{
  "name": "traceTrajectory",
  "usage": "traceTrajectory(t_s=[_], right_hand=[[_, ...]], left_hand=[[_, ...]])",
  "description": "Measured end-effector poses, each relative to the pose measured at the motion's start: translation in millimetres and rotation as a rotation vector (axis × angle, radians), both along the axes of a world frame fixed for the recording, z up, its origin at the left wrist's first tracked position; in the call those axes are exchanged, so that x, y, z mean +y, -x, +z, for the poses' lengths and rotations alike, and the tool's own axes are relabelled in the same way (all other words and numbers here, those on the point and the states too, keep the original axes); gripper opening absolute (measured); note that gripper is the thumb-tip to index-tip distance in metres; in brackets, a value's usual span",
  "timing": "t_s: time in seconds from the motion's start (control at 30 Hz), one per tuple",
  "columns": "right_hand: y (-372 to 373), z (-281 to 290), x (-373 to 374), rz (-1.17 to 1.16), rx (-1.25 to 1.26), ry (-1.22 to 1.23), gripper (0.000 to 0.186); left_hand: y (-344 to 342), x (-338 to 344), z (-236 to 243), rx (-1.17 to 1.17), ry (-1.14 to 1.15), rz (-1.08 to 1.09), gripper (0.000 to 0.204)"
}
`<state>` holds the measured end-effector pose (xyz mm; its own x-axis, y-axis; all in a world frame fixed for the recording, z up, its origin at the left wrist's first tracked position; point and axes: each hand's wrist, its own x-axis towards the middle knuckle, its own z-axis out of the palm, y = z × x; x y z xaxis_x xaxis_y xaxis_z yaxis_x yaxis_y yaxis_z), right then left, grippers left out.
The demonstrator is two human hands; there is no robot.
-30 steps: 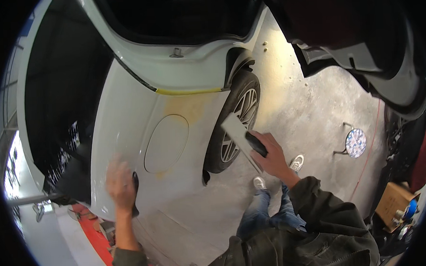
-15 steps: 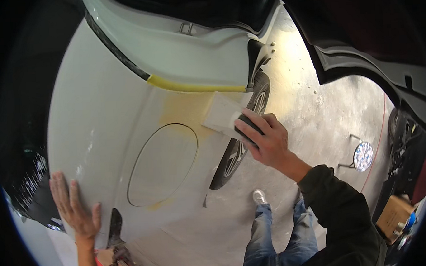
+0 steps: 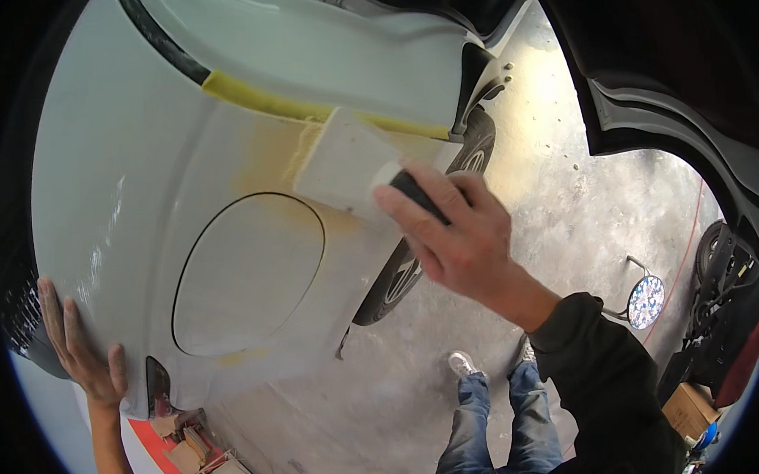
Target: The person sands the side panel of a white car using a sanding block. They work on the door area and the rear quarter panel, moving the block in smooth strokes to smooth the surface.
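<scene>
A white car rear quarter panel fills the left and middle, with a round fuel flap and a yellow-tan patch below a strip of yellow tape. My right hand is closed on the black grip of a flat, white-topped sanding block, which lies against the panel over the patch, just under the tape and above the flap. My left hand rests flat on the panel's left edge, fingers stretched out and holding nothing.
A wheel shows beyond the panel. A patterned round stool stands on the concrete floor, near a red line. Dark car parts, a cardboard box and a tyre are at the right. Clutter lies at lower left.
The sanding block has moved from out over the wheel onto the patch beside the tape. My left hand has shifted to the panel's left edge and spread. The view has moved closer to the panel.
</scene>
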<state>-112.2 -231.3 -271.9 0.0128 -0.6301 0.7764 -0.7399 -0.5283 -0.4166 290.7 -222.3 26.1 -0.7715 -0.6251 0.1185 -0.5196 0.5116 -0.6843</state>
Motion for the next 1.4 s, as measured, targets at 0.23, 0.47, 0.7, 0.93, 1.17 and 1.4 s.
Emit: traceTrajectory(t_s=[0.23,0.47,0.7,0.93,1.17,1.4], right_hand=[[-4.7,4.3,-0.9,-0.007,-0.023,0.026,0.045],[-1.2,-18.6,36.9,-0.068,-0.002,-0.186,0.046],[-21.7,-9.7,32.6,-0.077,-0.061,-0.174,0.047],[-31.7,5.7,37.7,-0.112,-0.097,-0.186,0.042],[-36.5,-12.6,64.1,-0.153,-0.098,-0.233,0.038],[-45.7,-27.5,87.8,-0.18,-0.106,-0.33,0.046]], left_hand=[[5.7,2.2,-0.1,0.011,-0.002,0.025,0.066],[6.0,-0.7,-3.9,0.027,-0.007,-0.003,0.064],[3.5,-0.4,-1.6,-0.016,-0.009,-0.019,0.063],[1.5,-3.5,0.2,-0.021,0.008,-0.043,0.064],[3.3,-5.2,-1.1,-0.031,0.007,-0.048,0.063],[4.6,-6.7,-2.6,-0.022,0.007,-0.057,0.064]])
